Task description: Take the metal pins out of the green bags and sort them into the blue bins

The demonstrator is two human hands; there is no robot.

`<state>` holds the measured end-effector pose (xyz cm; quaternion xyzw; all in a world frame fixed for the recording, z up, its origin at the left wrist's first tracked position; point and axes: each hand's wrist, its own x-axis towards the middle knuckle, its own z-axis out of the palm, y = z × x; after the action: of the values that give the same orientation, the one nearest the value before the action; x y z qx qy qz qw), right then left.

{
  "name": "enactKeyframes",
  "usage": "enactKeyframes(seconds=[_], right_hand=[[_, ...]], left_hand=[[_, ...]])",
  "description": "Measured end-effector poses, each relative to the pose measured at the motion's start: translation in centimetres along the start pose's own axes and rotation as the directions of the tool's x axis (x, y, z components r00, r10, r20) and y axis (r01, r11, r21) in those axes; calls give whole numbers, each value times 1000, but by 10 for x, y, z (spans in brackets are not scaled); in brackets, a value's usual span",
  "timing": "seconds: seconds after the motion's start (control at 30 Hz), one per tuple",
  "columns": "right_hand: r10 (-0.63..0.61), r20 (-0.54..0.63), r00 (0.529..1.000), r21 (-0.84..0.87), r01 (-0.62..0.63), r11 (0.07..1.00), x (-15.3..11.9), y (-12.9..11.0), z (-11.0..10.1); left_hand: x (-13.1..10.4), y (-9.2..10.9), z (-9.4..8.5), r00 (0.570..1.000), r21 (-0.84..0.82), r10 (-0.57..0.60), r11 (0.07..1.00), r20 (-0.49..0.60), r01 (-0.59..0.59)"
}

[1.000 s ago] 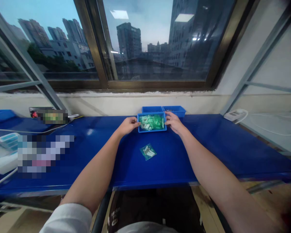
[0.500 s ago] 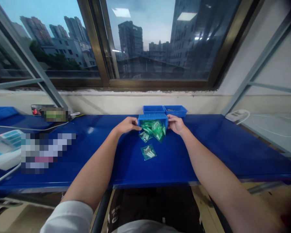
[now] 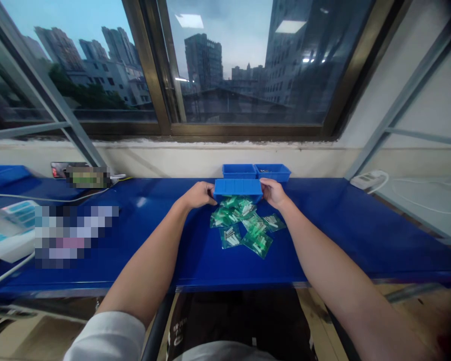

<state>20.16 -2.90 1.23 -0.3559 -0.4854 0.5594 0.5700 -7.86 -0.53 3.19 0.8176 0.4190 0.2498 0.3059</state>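
Note:
A blue plastic bin (image 3: pixel 237 187) is tipped toward me, its ribbed outer side showing and its mouth facing down to the table. My left hand (image 3: pixel 201 194) grips its left end, and my right hand (image 3: pixel 272 191) grips its right end. Below the mouth lies a spread of small green-tinted plastic bags (image 3: pixel 253 223), several in all, with pale stick-shaped pieces inside. One bag (image 3: pixel 230 236) rests at the near left of the pile, another (image 3: pixel 273 222) off to the right. The bin's inside is hidden from me.
Behind the tipped bin stand two more blue bins (image 3: pixel 239 170), the right one (image 3: pixel 272 172) with small parts inside. A white device (image 3: pixel 9 230) sits at the left of the blue table (image 3: pixel 323 240). A power strip (image 3: pixel 369 179) lies at the right, by grey metal posts.
The bin has tilted further over toward me. Many more bags have slid out of it onto the table, where one lay apart before. Both hands keep their grip.

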Motion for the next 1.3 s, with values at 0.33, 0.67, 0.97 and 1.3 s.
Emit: enactKeyframes(seconds=[0.33, 0.67, 0.97, 1.3], right_hand=[[-42, 23, 999, 120, 39, 992, 0, 9, 7], [-148, 46, 988, 104, 142, 984, -5, -3, 16], [-70, 44, 997, -435, 82, 897, 0, 5, 9], [-186, 110, 976, -862, 187, 471, 0, 17, 19]], left_hand=[[-3, 10, 5, 879, 339, 356, 908, -318, -245], [-3, 30, 21, 662, 362, 282, 932, -695, -18], [-11, 19, -9, 418, 16, -235, 857, -878, 514], [-17, -22, -35, 326, -201, -498, 742, -803, 639]])
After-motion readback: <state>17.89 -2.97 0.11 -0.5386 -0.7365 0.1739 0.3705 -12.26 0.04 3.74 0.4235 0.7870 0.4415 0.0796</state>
